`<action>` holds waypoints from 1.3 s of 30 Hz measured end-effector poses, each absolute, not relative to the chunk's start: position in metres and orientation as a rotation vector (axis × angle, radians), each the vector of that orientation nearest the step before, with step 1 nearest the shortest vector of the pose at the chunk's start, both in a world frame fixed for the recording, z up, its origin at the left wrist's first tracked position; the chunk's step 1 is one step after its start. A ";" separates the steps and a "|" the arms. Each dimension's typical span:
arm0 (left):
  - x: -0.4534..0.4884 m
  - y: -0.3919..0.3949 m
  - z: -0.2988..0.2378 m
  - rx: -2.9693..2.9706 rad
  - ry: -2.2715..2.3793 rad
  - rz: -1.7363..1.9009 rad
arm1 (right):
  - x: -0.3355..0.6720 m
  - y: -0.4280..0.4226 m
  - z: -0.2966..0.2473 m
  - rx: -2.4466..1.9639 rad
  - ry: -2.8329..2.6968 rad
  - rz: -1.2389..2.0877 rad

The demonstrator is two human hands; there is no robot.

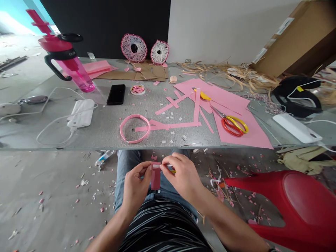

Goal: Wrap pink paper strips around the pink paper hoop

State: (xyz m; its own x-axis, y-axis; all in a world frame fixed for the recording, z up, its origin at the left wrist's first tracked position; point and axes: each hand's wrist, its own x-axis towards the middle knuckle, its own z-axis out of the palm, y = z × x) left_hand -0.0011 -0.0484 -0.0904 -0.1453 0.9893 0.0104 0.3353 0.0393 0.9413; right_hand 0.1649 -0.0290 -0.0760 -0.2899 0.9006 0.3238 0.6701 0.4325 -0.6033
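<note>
Just below the table's edge, over my lap, a short pink paper strip (155,179) hangs down between my hands. Its top end is pinched by my left hand (137,182), thumb against fingertips. Across that top end lies a narrow white strip (156,166), which looks like tape. My right hand (183,176) is closed at the white strip's right end, fingertips touching it. Something yellow (173,171) shows under the right hand's curled fingers, mostly hidden. On the table ahead lie a pink paper ring (134,141) and long pink strips (181,125).
Red-and-yellow-handled scissors (232,126) and a yellow cutter (203,95) rest on pink sheets (246,134). A phone (116,94), pink bottle (78,75), power banks (81,113) and dish of scraps (138,90) stand about. A red stool (301,206) is at right.
</note>
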 end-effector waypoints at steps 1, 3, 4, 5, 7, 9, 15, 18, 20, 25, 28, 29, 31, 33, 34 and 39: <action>-0.001 -0.048 -0.091 1.382 1.582 1.123 | 0.165 -0.029 -0.076 -1.321 -2.057 0.465; 0.000 -0.049 -0.091 1.397 1.591 1.116 | 0.165 -0.028 -0.076 -1.327 -2.060 0.467; 0.000 -0.049 -0.091 1.401 1.594 1.110 | 0.165 -0.028 -0.076 -1.330 -2.060 0.476; 0.000 -0.049 -0.091 1.400 1.591 1.107 | 0.165 -0.028 -0.076 -1.331 -2.059 0.490; 0.001 -0.048 -0.092 1.388 1.574 1.107 | 0.165 -0.028 -0.076 -1.333 -2.055 0.514; 0.001 -0.048 -0.092 1.376 1.551 1.116 | 0.164 -0.027 -0.076 -1.337 -2.050 0.527; 0.002 -0.049 -0.090 1.371 1.555 1.122 | 0.165 -0.026 -0.078 -1.342 -2.055 0.503; 0.002 -0.050 -0.089 1.382 1.551 1.113 | 0.165 -0.025 -0.078 -1.348 -2.056 0.496; 0.002 -0.050 -0.090 1.387 1.543 1.109 | 0.165 -0.025 -0.078 -1.353 -2.057 0.488; 0.001 -0.051 -0.094 1.401 1.535 1.111 | 0.164 -0.024 -0.079 -1.347 -2.048 0.459; 0.000 -0.052 -0.096 1.412 1.533 1.112 | 0.164 -0.024 -0.080 -1.353 -2.050 0.442; 0.000 -0.052 -0.096 1.419 1.531 1.112 | 0.164 -0.024 -0.080 -1.359 -2.054 0.436; -0.001 -0.053 -0.097 1.439 1.530 1.109 | 0.164 -0.025 -0.080 -1.369 -2.063 0.424; -0.001 -0.054 -0.097 1.453 1.537 1.098 | 0.164 -0.025 -0.080 -1.369 -2.073 0.413; -0.001 -0.054 -0.097 1.453 1.539 1.090 | 0.164 -0.025 -0.080 -1.367 -2.076 0.407; 0.001 -0.051 -0.094 1.430 1.561 1.091 | 0.163 -0.027 -0.079 -1.354 -2.093 0.383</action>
